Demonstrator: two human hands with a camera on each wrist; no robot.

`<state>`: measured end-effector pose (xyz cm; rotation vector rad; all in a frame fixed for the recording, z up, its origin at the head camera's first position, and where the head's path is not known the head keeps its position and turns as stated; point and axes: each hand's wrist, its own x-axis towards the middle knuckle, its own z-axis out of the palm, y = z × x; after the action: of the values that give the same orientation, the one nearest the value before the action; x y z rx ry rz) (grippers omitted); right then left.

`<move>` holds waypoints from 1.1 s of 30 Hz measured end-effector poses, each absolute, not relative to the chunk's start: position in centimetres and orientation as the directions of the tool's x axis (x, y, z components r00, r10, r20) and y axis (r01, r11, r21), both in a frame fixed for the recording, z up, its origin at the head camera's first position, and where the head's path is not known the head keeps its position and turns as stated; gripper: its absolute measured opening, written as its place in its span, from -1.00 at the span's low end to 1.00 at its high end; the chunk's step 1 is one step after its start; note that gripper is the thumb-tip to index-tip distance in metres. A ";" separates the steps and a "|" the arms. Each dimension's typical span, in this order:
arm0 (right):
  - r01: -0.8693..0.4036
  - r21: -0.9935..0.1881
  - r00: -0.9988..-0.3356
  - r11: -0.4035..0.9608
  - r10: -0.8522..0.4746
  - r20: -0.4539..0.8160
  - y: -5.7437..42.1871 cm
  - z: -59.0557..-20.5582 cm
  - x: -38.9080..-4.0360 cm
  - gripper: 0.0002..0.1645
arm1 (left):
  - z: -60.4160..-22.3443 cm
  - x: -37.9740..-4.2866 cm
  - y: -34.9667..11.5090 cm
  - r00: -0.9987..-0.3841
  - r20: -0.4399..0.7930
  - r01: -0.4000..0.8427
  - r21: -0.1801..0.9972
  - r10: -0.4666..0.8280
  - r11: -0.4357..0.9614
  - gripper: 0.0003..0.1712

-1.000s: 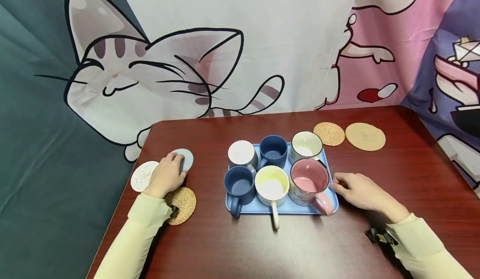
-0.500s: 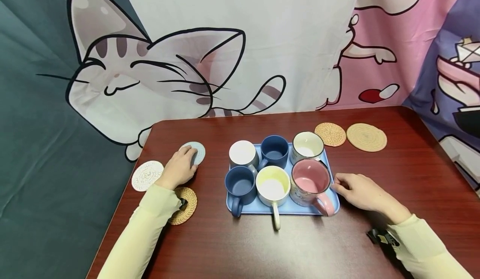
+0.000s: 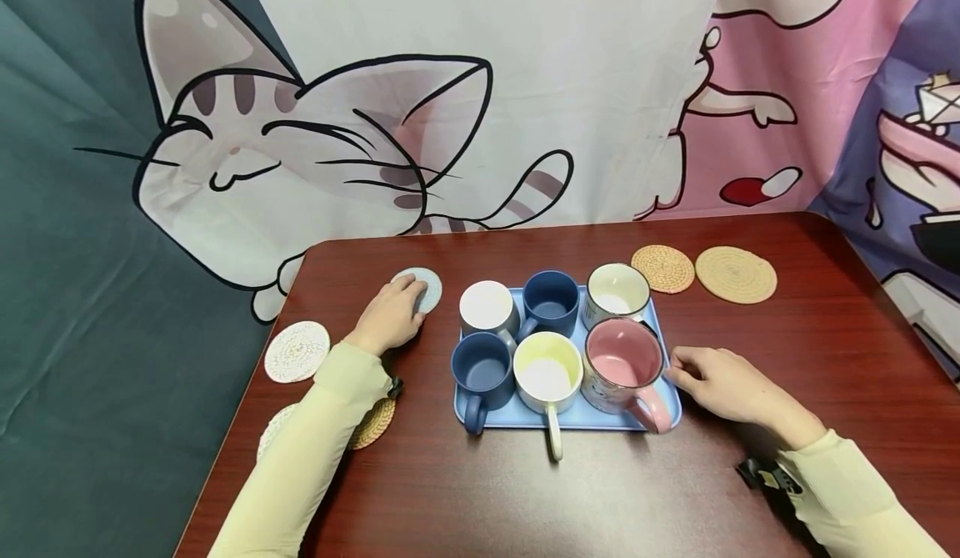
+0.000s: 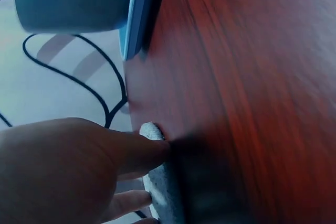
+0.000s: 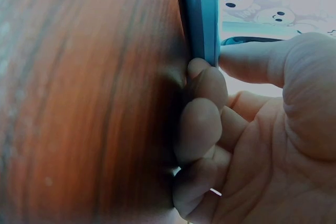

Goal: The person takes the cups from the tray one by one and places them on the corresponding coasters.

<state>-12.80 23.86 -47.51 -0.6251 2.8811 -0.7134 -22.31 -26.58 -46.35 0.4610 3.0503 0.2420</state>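
My left hand [image 3: 387, 314] pinches a light blue round coaster [image 3: 428, 291] just left of the tray. In the left wrist view the thumb lies along the edge of this coaster [image 4: 164, 192], low over the table. At the right, my right hand [image 3: 720, 381] holds the rim of a light blue tray [image 3: 600, 420] between thumb and curled fingers, as the tray edge [image 5: 202, 19] shows in the right wrist view. On the tray stand several mugs, among them a pink mug [image 3: 622, 362], a yellow-lined mug [image 3: 547, 370] and a dark blue mug [image 3: 482, 374].
A white coaster [image 3: 297, 351] lies at the left. Another white one [image 3: 274, 431] and a tan woven coaster [image 3: 375, 424] are partly under the left sleeve. Two woven coasters, one smaller [image 3: 663, 269] and one larger [image 3: 737, 275], lie at the back right.
My left hand has moved right and toward the back with the light blue coaster, nearing the tray. The right hand and the tray stay in place.
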 end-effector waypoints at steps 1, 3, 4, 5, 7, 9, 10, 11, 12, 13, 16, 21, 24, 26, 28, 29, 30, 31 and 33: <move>-0.365 -0.469 -0.909 0.804 -0.417 -0.007 23.9 -47.5 -12.8 -0.59 | -46.3 -22.5 -26.3 -0.953 -0.029 0.292 0.163 0.300 0.942 -0.41; -0.364 -0.473 -0.908 0.802 -0.418 -0.009 23.9 -47.5 -12.8 -0.59 | -46.3 -23.0 -25.6 -0.950 -0.042 0.298 0.164 0.308 0.941 -0.40; -0.364 -0.473 -0.909 0.802 -0.417 -0.009 23.9 -47.5 -12.8 -0.59 | -46.3 -23.2 -25.3 -0.949 -0.048 0.300 0.164 0.311 0.940 -0.40; -0.365 -0.473 -0.908 0.802 -0.418 -0.008 23.9 -47.5 -12.8 -0.60 | -46.3 -23.4 -25.0 -0.948 -0.053 0.301 0.162 0.313 0.940 -0.40; -0.367 -0.475 -0.908 0.800 -0.419 -0.004 23.8 -47.5 -12.7 -0.60 | -46.4 -23.8 -24.5 -0.946 -0.058 0.308 0.156 0.320 0.939 -0.40; -0.371 -0.473 -0.908 0.799 -0.419 0.005 23.8 -47.5 -12.7 -0.60 | -46.5 -24.2 -24.0 -0.943 -0.056 0.316 0.149 0.327 0.937 -0.40; -0.374 -0.472 -0.907 0.798 -0.420 0.009 23.7 -47.5 -12.7 -0.60 | -46.5 -24.3 -23.8 -0.943 -0.056 0.317 0.149 0.328 0.937 -0.39; -0.376 -0.473 -0.907 0.797 -0.421 0.011 23.7 -47.5 -12.7 -0.60 | -46.6 -24.5 -23.6 -0.942 -0.056 0.321 0.148 0.332 0.936 -0.39; -0.378 -0.472 -0.907 0.797 -0.421 0.014 23.7 -47.5 -12.7 -0.60 | -46.7 -24.7 -23.4 -0.941 -0.058 0.323 0.148 0.334 0.935 -0.39; -0.378 -0.471 -0.907 0.797 -0.421 0.016 23.7 -47.5 -12.7 -0.59 | -46.7 -24.9 -23.3 -0.940 -0.059 0.325 0.148 0.336 0.934 -0.39; -0.382 -0.470 -0.906 0.796 -0.424 0.018 23.7 -47.4 -12.6 -0.60 | -46.9 -25.4 -22.8 -0.940 -0.064 0.322 0.157 0.335 0.934 -0.38; -0.383 -0.468 -0.905 0.797 -0.426 0.016 23.8 -47.3 -12.7 -0.60 | -47.1 -26.3 -22.2 -0.934 -0.059 0.338 0.169 0.352 0.926 -0.38; -0.379 -0.468 -0.906 0.799 -0.424 0.011 23.8 -47.2 -12.7 -0.60 | -47.0 -26.7 -21.9 -0.925 -0.063 0.359 0.179 0.375 0.916 -0.38; -0.375 -0.468 -0.907 0.800 -0.422 0.005 23.8 -47.2 -12.7 -0.60 | -47.0 -26.9 -21.6 -0.920 -0.069 0.369 0.185 0.386 0.911 -0.38; -0.374 -0.470 -0.907 0.800 -0.422 0.003 23.8 -47.2 -12.7 -0.59 | -46.9 -27.0 -21.4 -0.915 -0.073 0.378 0.193 0.397 0.906 -0.38; -0.371 -0.470 -0.907 0.801 -0.420 0.000 23.8 -47.2 -12.7 -0.59 | -46.8 -27.0 -21.3 -0.912 -0.075 0.383 0.193 0.403 0.903 -0.39; -0.369 -0.470 -0.908 0.802 -0.419 -0.002 23.8 -47.2 -12.7 -0.59 | -46.8 -27.1 -21.2 -0.909 -0.076 0.389 0.196 0.409 0.900 -0.39; -0.366 -0.469 -0.909 0.803 -0.417 -0.006 23.8 -47.3 -12.7 -0.59 | -46.8 -27.2 -21.2 -0.906 -0.077 0.395 0.198 0.416 0.897 -0.40; -0.363 -0.470 -0.909 0.805 -0.416 -0.011 23.8 -47.3 -12.8 -0.59 | -46.8 -27.3 -21.0 -0.897 -0.074 0.415 0.206 0.437 0.886 -0.41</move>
<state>-12.77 23.80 -47.30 -0.6225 2.8766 -0.7140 -27.27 -21.03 -46.81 0.6652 2.9358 0.2818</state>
